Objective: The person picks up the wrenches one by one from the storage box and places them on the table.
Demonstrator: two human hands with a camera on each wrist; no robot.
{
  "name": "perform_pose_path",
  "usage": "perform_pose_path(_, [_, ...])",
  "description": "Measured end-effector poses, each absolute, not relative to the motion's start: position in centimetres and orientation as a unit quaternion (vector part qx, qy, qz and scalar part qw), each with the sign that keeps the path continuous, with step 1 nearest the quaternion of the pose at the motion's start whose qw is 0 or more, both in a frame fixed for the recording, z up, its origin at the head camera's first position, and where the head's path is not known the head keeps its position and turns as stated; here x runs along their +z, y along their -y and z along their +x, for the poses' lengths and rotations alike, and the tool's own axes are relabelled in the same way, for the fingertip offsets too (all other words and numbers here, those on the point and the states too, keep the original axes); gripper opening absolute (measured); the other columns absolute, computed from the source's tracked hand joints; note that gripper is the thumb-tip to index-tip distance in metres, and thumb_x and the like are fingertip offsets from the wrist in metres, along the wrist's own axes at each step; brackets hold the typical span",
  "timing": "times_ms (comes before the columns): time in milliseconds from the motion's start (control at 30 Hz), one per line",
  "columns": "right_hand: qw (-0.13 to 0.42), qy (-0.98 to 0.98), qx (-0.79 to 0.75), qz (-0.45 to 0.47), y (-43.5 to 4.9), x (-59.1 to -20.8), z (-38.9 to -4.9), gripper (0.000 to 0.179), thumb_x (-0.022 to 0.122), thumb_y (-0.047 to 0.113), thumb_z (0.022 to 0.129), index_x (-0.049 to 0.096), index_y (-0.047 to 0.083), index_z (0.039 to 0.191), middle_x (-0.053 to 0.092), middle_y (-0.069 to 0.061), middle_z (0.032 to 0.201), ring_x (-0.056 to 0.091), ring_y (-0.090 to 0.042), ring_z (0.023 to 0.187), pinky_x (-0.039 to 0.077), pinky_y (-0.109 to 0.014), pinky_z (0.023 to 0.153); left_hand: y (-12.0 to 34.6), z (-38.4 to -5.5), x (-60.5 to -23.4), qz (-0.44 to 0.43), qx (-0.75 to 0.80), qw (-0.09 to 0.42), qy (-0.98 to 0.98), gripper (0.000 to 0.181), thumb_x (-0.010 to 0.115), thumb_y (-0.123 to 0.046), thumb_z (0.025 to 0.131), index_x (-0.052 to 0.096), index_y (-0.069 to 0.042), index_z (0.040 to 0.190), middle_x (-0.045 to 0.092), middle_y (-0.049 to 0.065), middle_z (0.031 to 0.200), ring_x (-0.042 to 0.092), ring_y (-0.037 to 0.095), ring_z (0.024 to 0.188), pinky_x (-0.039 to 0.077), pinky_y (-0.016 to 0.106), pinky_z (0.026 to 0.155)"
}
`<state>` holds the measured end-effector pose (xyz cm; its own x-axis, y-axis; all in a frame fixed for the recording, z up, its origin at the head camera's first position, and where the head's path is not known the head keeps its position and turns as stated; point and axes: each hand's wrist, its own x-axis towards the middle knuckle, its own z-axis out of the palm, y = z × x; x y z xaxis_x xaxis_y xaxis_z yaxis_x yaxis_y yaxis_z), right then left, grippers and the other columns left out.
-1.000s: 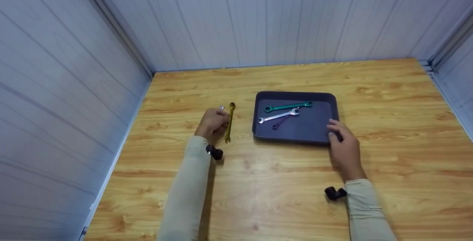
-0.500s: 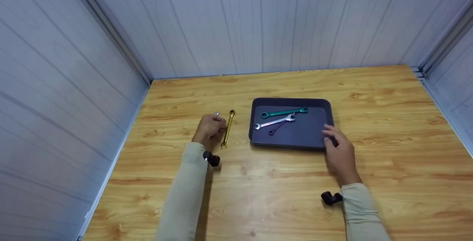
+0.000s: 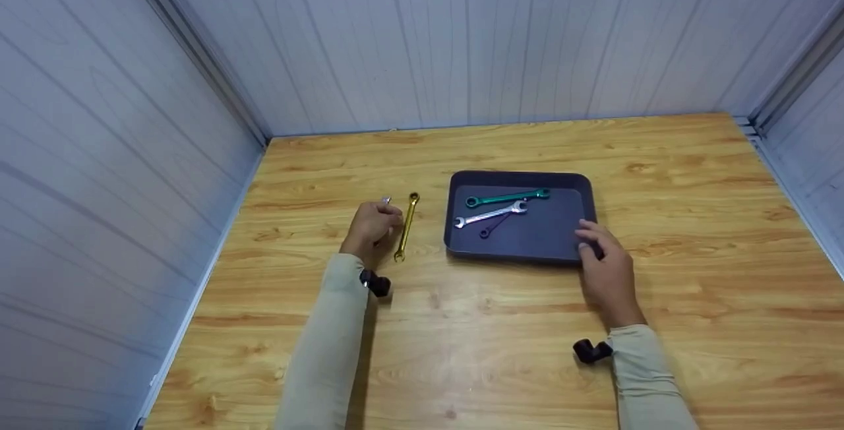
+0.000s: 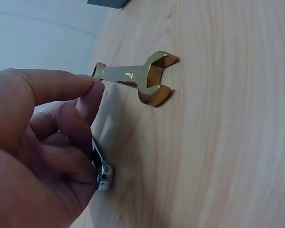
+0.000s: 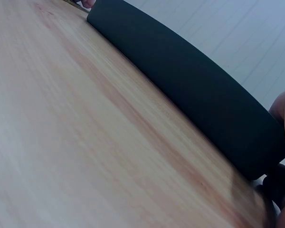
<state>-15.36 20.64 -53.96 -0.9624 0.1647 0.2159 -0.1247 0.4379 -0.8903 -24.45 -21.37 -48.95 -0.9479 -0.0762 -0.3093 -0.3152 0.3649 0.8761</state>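
Observation:
My left hand [image 3: 372, 224] has curled fingers, its thumb tip against the index fingertip. Right beside those tips a gold combination wrench [image 3: 407, 227] lies on the table; whether they touch it is unclear. Partly beneath the curled fingers is a silver wrench [image 4: 103, 176], mostly hidden, its far end peeking out beyond the hand in the head view. Over at the dark grey tray [image 3: 514, 258], my right hand [image 3: 608, 265] grips the right rim near the front corner. Inside lie a green wrench [image 3: 508, 198], a silver open-ended wrench [image 3: 491, 214] and a small purple wrench [image 3: 493, 225].
The wood-grain table [image 3: 475, 344] carries everything. Pale panelled walls rise behind it [image 3: 428, 41] and on both sides. A small black camera [image 3: 592, 351] sits at the right wrist, another [image 3: 376, 283] at the left.
The gold wrench has shifted slightly right and turned a little, then stayed still. The left hand has drawn slightly left of it. The right hand remains at the tray; the head view tilted slightly.

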Motion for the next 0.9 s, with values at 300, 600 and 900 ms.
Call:
perform_pose_path(300, [0.151, 0.832, 0.534, 0.004, -20.5, -54.0, -15.6, 0.028, 0.053, 0.012, 0.103, 0.067, 0.005, 0.126, 0.055, 0.002, 0.144, 0.040, -0.020, 0.141, 0.031, -0.046, 0.114, 21.9, -24.3, -48.5, -0.112, 0.578, 0.115, -0.800, 0.014, 0.066, -0.012, 0.096, 0.072, -0.003, 0.106, 0.060, 0.006, 0.082, 0.032, 0.010, 0.047, 0.035, 0.031, 0.050])
perform_pose_path(600, [0.155, 0.833, 0.532, 0.006, -20.5, -54.1, -15.6, 0.027, 0.054, 0.010, 0.103, 0.067, 0.005, 0.125, 0.056, 0.003, 0.142, 0.041, -0.019, 0.139, 0.032, -0.044, 0.113, 21.7, -24.2, -48.4, -0.121, 0.624, 0.127, -0.761, 0.003, 0.066, -0.006, 0.093, 0.069, -0.005, 0.095, 0.053, 0.001, 0.073, 0.030, 0.011, 0.048, 0.031, 0.031, 0.049])
perform_pose_path(900, [0.152, 0.835, 0.528, 0.000, -20.8, -54.1, -15.4, 0.027, 0.053, 0.010, 0.103, 0.067, 0.004, 0.126, 0.056, 0.002, 0.143, 0.041, -0.020, 0.140, 0.030, -0.044, 0.114, 20.8, -24.1, -48.2, -0.093, 0.619, 0.148, -0.766, 0.011, 0.063, -0.008, 0.096, 0.069, -0.002, 0.103, 0.056, 0.007, 0.075, 0.037, 0.017, 0.055, 0.032, 0.035, 0.053])
